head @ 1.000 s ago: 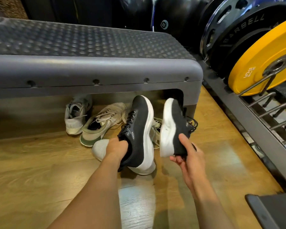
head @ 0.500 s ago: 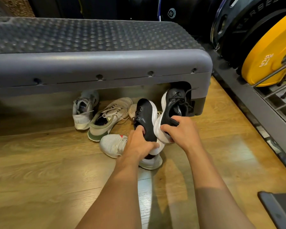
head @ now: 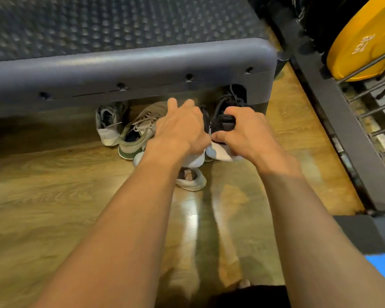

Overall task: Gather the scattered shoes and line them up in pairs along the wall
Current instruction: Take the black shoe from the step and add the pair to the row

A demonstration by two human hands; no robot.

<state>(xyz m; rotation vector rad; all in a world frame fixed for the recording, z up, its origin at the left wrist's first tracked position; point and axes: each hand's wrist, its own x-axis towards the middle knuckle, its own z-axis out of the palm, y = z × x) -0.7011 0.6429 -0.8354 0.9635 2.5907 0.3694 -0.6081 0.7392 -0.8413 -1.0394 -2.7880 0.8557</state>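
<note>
Black shoe (head: 222, 124) sits at the right end of the shoe pile, toe under the grey step platform (head: 142, 63). The right hand (head: 247, 134) has its heel clamped, fingers curled round it. The left hand (head: 180, 127) covers the second black shoe (head: 206, 121) just left of it, and whether it's actually gripping can't be made out. The beige shoe (head: 140, 130) and grey shoe (head: 108, 125) lie further left, and the white shoe (head: 190, 180) is nearest.

One head-worn camera looks forward and steeply down, close over the wooden floor (head: 53, 207) before a grey step platform (head: 131, 61).
</note>
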